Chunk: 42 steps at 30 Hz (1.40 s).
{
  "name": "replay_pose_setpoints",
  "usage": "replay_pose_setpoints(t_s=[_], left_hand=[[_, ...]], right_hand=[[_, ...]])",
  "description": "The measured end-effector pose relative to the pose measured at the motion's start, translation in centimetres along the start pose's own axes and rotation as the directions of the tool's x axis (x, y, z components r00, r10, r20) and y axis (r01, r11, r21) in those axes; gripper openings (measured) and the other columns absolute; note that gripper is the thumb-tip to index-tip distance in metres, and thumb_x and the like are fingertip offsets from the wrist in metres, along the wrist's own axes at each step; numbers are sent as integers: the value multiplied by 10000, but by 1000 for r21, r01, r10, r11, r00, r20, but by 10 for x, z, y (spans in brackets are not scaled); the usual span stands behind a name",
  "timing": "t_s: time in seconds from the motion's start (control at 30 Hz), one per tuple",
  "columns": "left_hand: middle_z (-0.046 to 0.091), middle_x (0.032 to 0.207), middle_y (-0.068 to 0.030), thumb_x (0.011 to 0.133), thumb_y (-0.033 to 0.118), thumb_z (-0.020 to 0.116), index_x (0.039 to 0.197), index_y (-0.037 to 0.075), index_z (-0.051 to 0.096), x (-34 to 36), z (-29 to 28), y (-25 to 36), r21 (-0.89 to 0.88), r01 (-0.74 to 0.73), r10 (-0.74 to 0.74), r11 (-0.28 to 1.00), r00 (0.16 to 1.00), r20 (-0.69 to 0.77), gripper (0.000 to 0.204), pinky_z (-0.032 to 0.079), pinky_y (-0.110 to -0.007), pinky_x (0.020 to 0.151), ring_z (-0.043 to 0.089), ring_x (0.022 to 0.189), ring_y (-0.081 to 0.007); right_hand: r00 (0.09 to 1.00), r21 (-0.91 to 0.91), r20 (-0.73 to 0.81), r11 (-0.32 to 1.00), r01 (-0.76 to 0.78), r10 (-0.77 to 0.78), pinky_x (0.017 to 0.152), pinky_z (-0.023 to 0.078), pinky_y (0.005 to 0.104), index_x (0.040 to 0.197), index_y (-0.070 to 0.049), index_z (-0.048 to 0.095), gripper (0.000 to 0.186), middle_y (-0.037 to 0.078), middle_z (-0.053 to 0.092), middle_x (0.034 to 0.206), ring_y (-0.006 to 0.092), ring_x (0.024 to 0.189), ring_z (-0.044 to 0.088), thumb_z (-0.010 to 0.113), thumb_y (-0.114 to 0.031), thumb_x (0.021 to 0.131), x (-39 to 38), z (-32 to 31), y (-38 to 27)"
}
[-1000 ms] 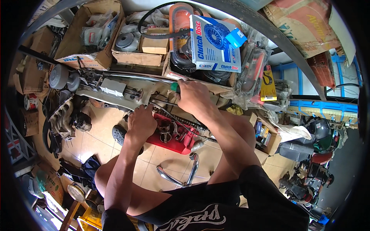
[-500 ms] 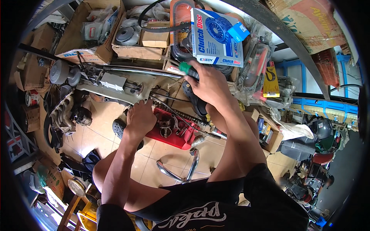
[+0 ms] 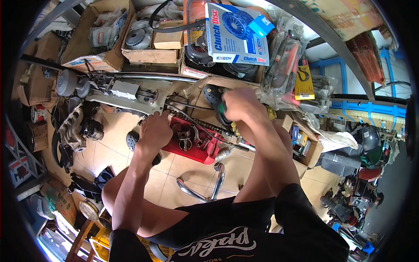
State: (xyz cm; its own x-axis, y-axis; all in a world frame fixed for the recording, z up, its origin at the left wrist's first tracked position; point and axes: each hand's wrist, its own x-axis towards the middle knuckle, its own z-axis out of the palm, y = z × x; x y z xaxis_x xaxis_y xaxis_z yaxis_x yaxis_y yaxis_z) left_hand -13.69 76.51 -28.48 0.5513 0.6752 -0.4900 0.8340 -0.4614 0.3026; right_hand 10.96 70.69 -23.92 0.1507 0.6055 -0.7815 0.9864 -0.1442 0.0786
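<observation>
My right hand [image 3: 245, 105] is closed round a green-handled screwdriver [image 3: 222, 107], mostly hidden and slightly blurred, above a dark clog on my foot. My left hand [image 3: 156, 132] has its fingers curled over the near right corner of a light metal plate [image 3: 160, 93]. That plate belongs to a long mechanical assembly with a round grey part [image 3: 66, 83] at its left end. Dark cables run right from the corner by my left hand. Below them lies a red tray [image 3: 179, 147] with a piston [image 3: 185, 142] and other metal parts in it.
Open cartons of bagged parts [image 3: 102, 37] line the far side, with a blue and white box [image 3: 238, 35] on top. A chrome chair leg [image 3: 218, 183] stands between my legs. A metal manifold [image 3: 70, 126] sits at the left, and a small carton [image 3: 310, 155] at the right.
My right hand has come down and nearer with the screwdriver, from beside the blue and white box to over the clog. My left hand stays at the plate's corner. The view has shifted slightly.
</observation>
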Motion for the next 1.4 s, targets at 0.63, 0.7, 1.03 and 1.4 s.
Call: replay_pose_setpoints(t_s=[0.63, 0.7, 1.03, 1.4], left_hand=[[630, 1070, -257, 913, 192, 431, 1298, 53, 512, 5, 3, -13, -82, 14, -7, 997, 996, 87, 418, 458, -429, 877, 605, 1008, -389], [648, 990, -245, 911, 220, 444, 1304, 73, 511, 5, 7, -6, -119, -16, 27, 993, 995, 94, 425, 467, -417, 840, 621, 964, -382], [648, 979, -215, 953, 258, 427, 1289, 83, 524, -2, 3, -29, -275, 10, -9, 961, 1000, 5, 391, 459, -375, 837, 631, 906, -317], [626, 1134, -233, 925, 277, 431, 1310, 115, 524, -15, 21, -9, -233, 93, -98, 968, 995, -11, 428, 451, -415, 938, 591, 1080, -363]], right_hand=[[877, 378, -480, 900, 218, -11, 801, 524, 412, 1037, -74, 679, 344, 181, 684, 954, 321, 931, 658, 643, -226, 731, -29, -7, 17], [897, 371, -442, 909, 188, -6, 817, 526, 396, 1027, -45, 684, 354, 186, 681, 975, 317, 951, 658, 633, -220, 724, -30, -1, 23], [969, 326, -218, 927, 185, -117, 813, 526, 404, 998, -13, 692, 351, 184, 674, 1025, 337, 950, 653, 576, -233, 751, -45, 14, 2], [982, 153, -94, 972, 176, -163, 854, 511, 406, 955, 29, 695, 448, 214, 676, 980, 333, 954, 655, 581, -381, 816, -31, 47, -29]])
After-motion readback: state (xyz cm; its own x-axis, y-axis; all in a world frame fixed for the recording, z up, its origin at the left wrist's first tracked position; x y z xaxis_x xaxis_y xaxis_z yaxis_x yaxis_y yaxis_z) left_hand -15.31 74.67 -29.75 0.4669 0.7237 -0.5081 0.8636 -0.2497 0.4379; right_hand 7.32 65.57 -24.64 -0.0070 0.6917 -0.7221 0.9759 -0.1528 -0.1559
